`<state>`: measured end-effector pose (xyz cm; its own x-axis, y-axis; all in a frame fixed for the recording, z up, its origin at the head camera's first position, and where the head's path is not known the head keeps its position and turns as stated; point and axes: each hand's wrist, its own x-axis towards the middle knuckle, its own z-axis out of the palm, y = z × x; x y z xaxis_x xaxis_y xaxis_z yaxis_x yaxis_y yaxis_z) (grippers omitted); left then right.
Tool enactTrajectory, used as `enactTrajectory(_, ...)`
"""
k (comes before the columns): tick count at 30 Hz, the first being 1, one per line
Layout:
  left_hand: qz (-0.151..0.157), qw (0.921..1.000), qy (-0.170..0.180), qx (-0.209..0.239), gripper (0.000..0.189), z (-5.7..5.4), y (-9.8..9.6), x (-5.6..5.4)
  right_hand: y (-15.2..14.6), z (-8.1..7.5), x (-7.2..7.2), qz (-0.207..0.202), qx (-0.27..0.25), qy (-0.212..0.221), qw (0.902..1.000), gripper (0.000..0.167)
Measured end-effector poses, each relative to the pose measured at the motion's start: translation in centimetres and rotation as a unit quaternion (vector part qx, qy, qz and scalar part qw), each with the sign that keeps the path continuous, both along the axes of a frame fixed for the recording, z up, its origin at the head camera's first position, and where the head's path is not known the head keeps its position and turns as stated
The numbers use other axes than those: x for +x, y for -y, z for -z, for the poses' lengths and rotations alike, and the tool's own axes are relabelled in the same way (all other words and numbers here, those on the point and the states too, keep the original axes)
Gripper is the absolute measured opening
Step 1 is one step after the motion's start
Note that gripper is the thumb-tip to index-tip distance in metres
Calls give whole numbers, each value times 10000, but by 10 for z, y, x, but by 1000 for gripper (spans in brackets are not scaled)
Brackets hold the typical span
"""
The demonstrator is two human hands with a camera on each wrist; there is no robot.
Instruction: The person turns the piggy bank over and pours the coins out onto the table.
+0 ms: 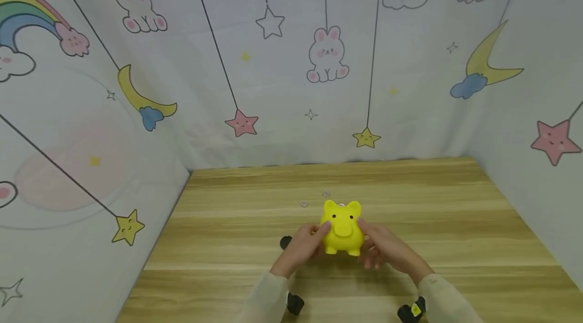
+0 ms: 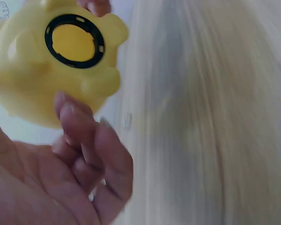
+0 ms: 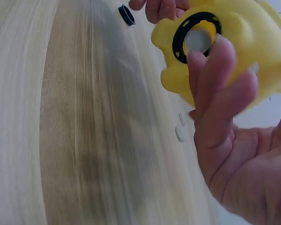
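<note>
Our left hand (image 1: pixel 304 243) and right hand (image 1: pixel 389 248) both grip the yellow piggy bank (image 1: pixel 343 234); black cap (image 3: pixel 127 15) off, coins (image 1: pixel 303 203) out, recapping probably left.

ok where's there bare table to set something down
Bare table lies between the right hand and right curtain, and between the black cap and left curtain. The middle is crowded: left hand, yellow piggy bank, small discs behind it.

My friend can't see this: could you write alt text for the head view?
A person's left hand and right hand hold a yellow piggy bank over a wooden table. Pale coin-like discs lie behind it, before a cartoon-patterned backdrop.
</note>
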<state>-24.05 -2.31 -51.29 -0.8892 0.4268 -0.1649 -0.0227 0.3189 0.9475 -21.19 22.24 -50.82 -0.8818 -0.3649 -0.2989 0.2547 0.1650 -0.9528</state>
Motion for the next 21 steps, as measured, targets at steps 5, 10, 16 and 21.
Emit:
enactTrajectory(5, -267, 9977, 56, -615, 76, -5, -7, 3, 9, -5, 1, 469, 739, 199, 9960, 85)
enactTrajectory(10, -245, 9972, 34, -701, 78, -4, -7, 3, 8, -9, 1, 407, 816, 226, 9956, 84)
enactTrajectory(16, 412, 9990, 34, -194, 66, -2, 3, -2, -2, -10, 2, 104, 450, 2, 9989, 71)
enactTrajectory(21, 762, 9970, -27, 122, 83, -4, 13, -4, -10, -5, 2, -106, -13, -296, 9995, 85)
